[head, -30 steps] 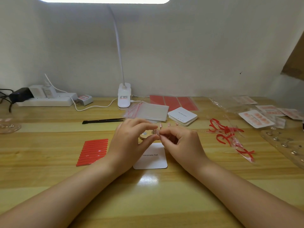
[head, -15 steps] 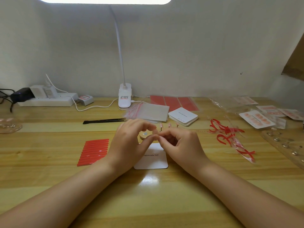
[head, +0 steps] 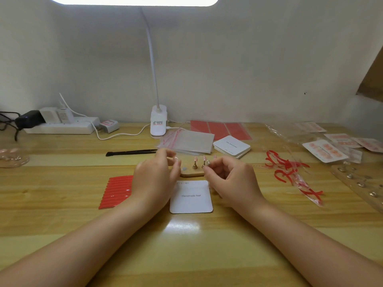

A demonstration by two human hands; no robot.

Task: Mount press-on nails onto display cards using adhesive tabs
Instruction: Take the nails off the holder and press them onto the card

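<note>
I see hands parted since half second ago, when fingertips met at frame centre. Left hand [head: 156, 175] now left of wooden nail stand [head: 191, 171], pinching small pink press-on nail [head: 176, 159] at fingertips. Right hand [head: 230, 179] curled, pinching tiny pale item against stand's right side; can't tell what. White display card [head: 191, 197] below stand, uncovered between wrists. Red adhesive strips [head: 117, 191] unmoved, centre left.
</note>
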